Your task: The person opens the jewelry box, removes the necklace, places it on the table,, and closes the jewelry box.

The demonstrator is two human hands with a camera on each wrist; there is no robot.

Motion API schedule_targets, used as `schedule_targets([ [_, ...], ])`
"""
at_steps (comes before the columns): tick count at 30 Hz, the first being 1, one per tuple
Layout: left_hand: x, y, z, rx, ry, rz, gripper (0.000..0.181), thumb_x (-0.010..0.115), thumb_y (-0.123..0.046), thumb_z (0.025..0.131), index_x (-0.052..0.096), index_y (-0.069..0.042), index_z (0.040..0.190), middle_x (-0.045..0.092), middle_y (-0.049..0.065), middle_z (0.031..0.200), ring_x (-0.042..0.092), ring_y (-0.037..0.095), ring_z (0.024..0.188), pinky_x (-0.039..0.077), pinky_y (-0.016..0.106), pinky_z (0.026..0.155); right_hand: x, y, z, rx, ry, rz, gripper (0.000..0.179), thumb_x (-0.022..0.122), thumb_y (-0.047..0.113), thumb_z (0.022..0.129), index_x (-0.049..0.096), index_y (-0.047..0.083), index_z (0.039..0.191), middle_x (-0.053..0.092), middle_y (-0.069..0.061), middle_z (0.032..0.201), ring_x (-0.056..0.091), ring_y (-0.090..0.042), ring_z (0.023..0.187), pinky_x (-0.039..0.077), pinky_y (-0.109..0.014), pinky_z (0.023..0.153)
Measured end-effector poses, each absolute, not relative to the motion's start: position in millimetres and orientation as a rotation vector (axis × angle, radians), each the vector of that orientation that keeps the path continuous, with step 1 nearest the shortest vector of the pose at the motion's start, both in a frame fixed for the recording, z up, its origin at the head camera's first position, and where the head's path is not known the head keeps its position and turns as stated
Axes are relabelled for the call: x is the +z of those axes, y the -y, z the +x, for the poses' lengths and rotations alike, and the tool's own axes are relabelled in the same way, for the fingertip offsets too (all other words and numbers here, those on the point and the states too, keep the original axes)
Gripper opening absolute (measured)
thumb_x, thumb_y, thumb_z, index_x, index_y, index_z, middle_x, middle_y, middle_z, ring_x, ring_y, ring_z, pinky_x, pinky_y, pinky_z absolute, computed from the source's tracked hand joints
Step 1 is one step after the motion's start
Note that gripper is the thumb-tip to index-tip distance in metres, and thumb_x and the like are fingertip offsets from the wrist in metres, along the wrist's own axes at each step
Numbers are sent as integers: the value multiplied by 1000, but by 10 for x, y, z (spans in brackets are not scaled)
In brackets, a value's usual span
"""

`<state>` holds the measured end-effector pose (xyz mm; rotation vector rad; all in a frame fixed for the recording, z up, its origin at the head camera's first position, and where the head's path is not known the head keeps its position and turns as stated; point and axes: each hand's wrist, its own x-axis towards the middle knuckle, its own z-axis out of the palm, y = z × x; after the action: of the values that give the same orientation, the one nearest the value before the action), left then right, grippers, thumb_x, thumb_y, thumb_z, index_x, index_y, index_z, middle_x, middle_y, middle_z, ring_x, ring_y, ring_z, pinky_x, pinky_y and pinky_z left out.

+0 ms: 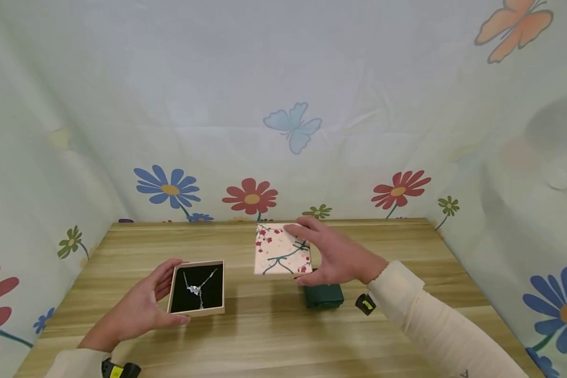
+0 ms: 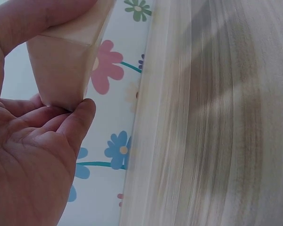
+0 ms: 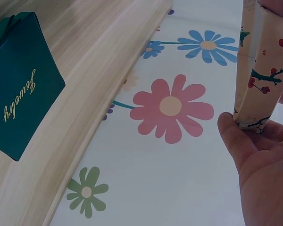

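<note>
My left hand (image 1: 144,302) grips the near and far sides of an uncovered jewelry box (image 1: 224,289), holding it tilted above the table. A silver necklace (image 1: 195,289) with a sparkling pendant lies on the black lining inside. In the left wrist view, thumb and fingers pinch the plain beige outside of the box (image 2: 61,70). My right hand (image 1: 337,254) holds the box lid (image 1: 279,252), cream with red blossoms and dark green branches, by its edges in the air. The right wrist view shows the lid (image 3: 269,70) edge-on between thumb and fingers. Lid and box are apart.
A dark green box (image 1: 323,296) stands on the wood-grain table (image 1: 264,341), below my right hand. Gold "Jewelry" lettering marks the green box (image 3: 23,89) in the right wrist view. A flower-printed cloth (image 1: 208,157) rises behind the table and along both sides.
</note>
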<state>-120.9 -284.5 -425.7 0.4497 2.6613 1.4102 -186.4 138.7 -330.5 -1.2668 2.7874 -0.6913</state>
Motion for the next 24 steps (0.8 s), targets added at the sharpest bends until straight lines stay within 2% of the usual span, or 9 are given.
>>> schedule_targets([
  [12,-4265,2836,-1201,1430,-2648,442,116,100,-25,67,30,-4,157,38,29,163,38,51,149,34,1,103,-3306,-1387,-1863,-703,-2780,-1266,98,92,43,75,44,23,158,44,-3,153,55,-20,124,58,-42,103],
  [19,-4247,2831,-1218,1393,-2666,423,116,100,-25,68,29,-5,157,36,30,164,38,52,150,35,4,103,-3302,-1390,-1859,-692,-2792,-1232,99,92,44,74,44,24,158,43,-4,155,54,-22,126,57,-44,105],
  [22,-4238,2827,-1216,1372,-2677,413,116,100,-26,68,29,-4,157,35,31,164,38,52,149,44,23,112,-3300,-1386,-1863,-686,-2796,-1245,99,91,45,74,43,24,158,43,-3,155,55,-21,125,57,-43,104],
  [24,-4234,2829,-1212,1361,-2681,402,117,100,-26,67,29,-3,157,35,31,164,39,52,149,43,40,114,-3300,-1382,-1870,-684,-2793,-1259,98,91,45,75,43,24,158,44,-3,154,55,-21,124,57,-43,104],
])
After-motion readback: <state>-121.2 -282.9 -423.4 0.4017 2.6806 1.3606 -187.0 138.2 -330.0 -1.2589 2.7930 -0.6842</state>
